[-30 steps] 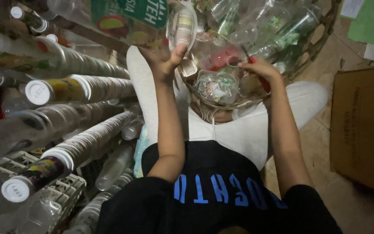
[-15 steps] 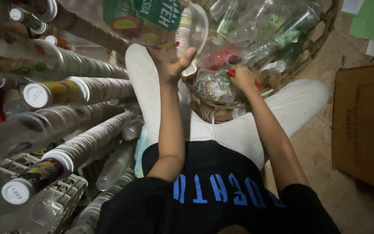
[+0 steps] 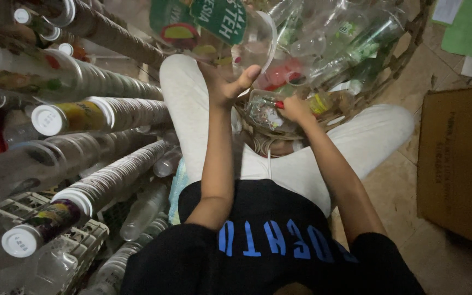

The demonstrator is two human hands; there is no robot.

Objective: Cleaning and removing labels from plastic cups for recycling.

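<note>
At far left, long nested stacks of ribbed clear plastic cups (image 3: 110, 180) lie sideways like tubes, beside capped bottles with white lids (image 3: 47, 119) over a white plastic crate (image 3: 83, 235). Next, the left hand (image 3: 226, 84) is raised, fingers curled loosely under a clear plastic cup with a green printed label (image 3: 219, 24), thumb spread against its rim. Further right, the right hand (image 3: 296, 109) closes around a small red-handled tool (image 3: 278, 104), pressed to a crumpled clear cup (image 3: 263, 112) at the mouth of a woven basket (image 3: 405, 49) heaped with glossy bottles. At far right stands a brown cardboard box (image 3: 460, 164).
</note>
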